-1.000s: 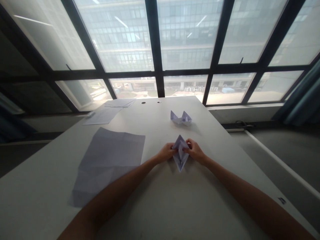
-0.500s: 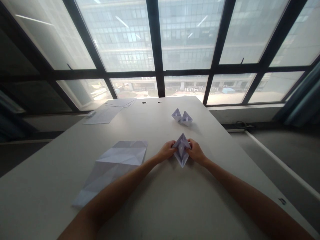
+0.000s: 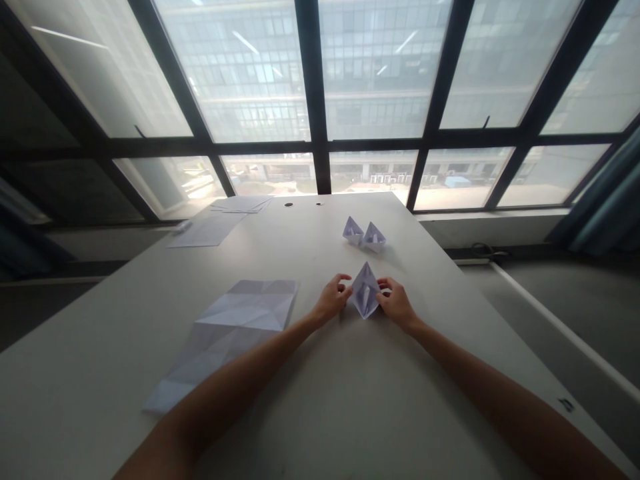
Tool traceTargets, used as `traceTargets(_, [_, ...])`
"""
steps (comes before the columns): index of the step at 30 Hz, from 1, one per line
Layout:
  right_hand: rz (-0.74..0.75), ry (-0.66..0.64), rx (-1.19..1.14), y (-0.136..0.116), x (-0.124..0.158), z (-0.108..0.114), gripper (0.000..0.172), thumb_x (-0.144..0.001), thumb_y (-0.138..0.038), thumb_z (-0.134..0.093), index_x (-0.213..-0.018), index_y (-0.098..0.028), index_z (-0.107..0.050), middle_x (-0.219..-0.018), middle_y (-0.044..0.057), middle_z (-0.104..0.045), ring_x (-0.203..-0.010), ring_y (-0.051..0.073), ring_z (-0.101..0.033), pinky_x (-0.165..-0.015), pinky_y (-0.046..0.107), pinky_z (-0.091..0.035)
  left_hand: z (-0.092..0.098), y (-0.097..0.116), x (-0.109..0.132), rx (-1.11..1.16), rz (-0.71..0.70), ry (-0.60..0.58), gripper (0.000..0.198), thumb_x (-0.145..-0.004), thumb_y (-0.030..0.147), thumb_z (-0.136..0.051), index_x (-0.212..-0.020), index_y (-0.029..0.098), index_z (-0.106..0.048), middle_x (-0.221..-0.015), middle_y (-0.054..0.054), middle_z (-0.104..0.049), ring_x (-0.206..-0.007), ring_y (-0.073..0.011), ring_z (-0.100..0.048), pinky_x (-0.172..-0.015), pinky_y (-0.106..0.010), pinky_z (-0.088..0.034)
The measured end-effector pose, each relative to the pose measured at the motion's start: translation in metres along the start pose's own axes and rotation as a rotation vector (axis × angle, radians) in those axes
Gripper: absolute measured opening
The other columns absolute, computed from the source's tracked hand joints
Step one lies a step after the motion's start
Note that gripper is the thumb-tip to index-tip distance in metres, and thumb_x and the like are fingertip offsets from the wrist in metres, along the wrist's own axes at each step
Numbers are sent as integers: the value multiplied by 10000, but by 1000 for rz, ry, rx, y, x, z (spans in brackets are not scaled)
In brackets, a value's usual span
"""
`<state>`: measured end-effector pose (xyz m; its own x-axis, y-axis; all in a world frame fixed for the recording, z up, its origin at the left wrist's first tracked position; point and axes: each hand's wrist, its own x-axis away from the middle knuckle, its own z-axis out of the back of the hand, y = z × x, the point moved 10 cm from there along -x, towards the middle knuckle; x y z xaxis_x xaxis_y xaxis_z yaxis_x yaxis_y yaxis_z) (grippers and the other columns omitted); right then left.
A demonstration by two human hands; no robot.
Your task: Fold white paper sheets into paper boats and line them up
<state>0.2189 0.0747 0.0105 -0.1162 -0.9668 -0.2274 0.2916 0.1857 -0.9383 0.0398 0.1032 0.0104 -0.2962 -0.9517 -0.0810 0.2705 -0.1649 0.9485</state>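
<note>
Worktop (image 3: 350, 400): pale, matt, wide, running away toward the window wall.

Creased sheet (image 3: 235, 333): largest loose item, lying flat to the left of the left forearm, many fold lines showing. Well apart from the hands.

Flat sheets (image 3: 210, 230): at the far left corner, with a thin stack (image 3: 243, 205) just beyond them. Both well apart from the hands.

Two small folded boats (image 3: 364, 235): side by side and touching, on the worktop just beyond the hands.

Folded paper piece (image 3: 365, 299): a pointed, kite-like shape between the two hands, its far tip toward the boats. Whether its underside rested on the worktop could not be told.

Left hand (image 3: 331, 301): fingers (image 3: 345, 277) curled and set narrow at the piece's left edge. A true pinch could not be confirmed.

Right hand (image 3: 397, 303): fingers (image 3: 386, 287) closed on the right edge.

Handling, by judgement: the piece looked very light, thin and easily dented. It was likely stiffer along its layered folds and limp at single-ply flaps. Best hold seemed to be the doubled side edges, thumb against forefinger, with light pressure only. The smooth worktop probably let it slide.

Obstructions: the boats were the nearest thing ahead. The creased sheet lay close enough for the left forearm to brush it.
</note>
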Motion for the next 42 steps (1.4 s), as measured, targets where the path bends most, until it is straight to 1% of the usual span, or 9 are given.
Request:
traceTargets(10, [-213, 56, 47, 19, 0, 14, 238, -768, -291, -555, -969, -164, -576, -716, 13, -626, -438, 120, -547, -394, 216, -409, 12, -6, 0, 121, 18, 122, 297, -899, 354, -477, -1120, 169, -547, -584, 84, -424, -437, -78, -404, -433, -180, -315])
traceTargets(14, [-216, 34, 191, 20, -1, 20, 190, -788, -340, -538, -782, -160, -600, -579, -3, -602, -438, 116, -524, -422, 208, -369, 12, -7, 1, 177, 18, 123, 289, -891, 360, -488, -1103, 173, -545, -591, 87, -404, -432, -73, -385, -424, -179, -313])
traceTargets(18, [-165, -46, 332, 13, -1, 18, 343, -799, -373, -512, -532, -165, -570, -498, 11, -581, -468, 117, -511, -470, 221, -345, 12, -5, 3, 187, 19, 130, 288, -881, 352, -491, -1100, 174, -548, -596, 85, -420, -433, -72, -400, -424, -178, -318])
traceTargets(26, [-180, -135, 310, 17, -6, 17, 194, -699, -217, -546, -539, -162, -641, -520, 16, -639, -473, 122, -536, -468, 211, -349, 13, 2, 3, 106, 41, 64, 266, -858, 273, -471, -1074, 157, -573, -576, 69, -475, -433, -79, -460, -410, -172, -326])
traceTargets(31, [-159, -49, 399, 18, -36, 60, 174, -733, -192, -588, -564, -163, -616, -529, 18, -641, -452, 118, -549, -458, 206, -366, 11, -7, -10, -72, 127, -188, 203, -829, 275, -539, -967, 155, -625, -636, 18, -588, -479, -97, -543, -422, -177, -373])
traceTargets(34, [-218, -20, 470, 29, -57, 91, 185, -759, -184, -648, -581, -158, -603, -530, 28, -640, -437, 120, -567, -428, 197, -363, 23, -8, -27, -269, 104, -221, 180, -834, 294, -578, -912, 147, -645, -685, -22, -645, -508, -119, -579, -451, -201, -408])
traceTargets(36, [-306, -3, 486, 41, -72, 112, 198, -771, -181, -681, -594, -152, -599, -543, 41, -651, -431, 123, -583, -407, 189, -360, 35, -1, -45, -340, 41, -165, 168, -841, 293, -600, -912, 153, -663, -735, -35, -664, -554, -130, -597, -501, -220, -432])
traceTargets(40, [-410, 48, 491, 56, -108, 147, 193, -777, -156, -709, -617, -135, -603, -535, 62, -653, -420, 125, -593, -385, 175, -365, 62, 31, -91, -638, -207, 138, 193, -874, 278, -625, -1034, 191, -690, -810, -35, -672, -705, -166, -622, -697, -279, -485])
traceTargets(42, [-448, 62, 486, 61, -128, 159, 194, -771, -142, -716, -616, -128, -601, -500, 68, -633, -414, 139, -594, -380, 183, -380, 63, 31, -116, -670, -230, 171, 270, -874, 246, -641, -1139, 200, -665, -874, -47, -656, -786, -187, -619, -789, -313, -484])
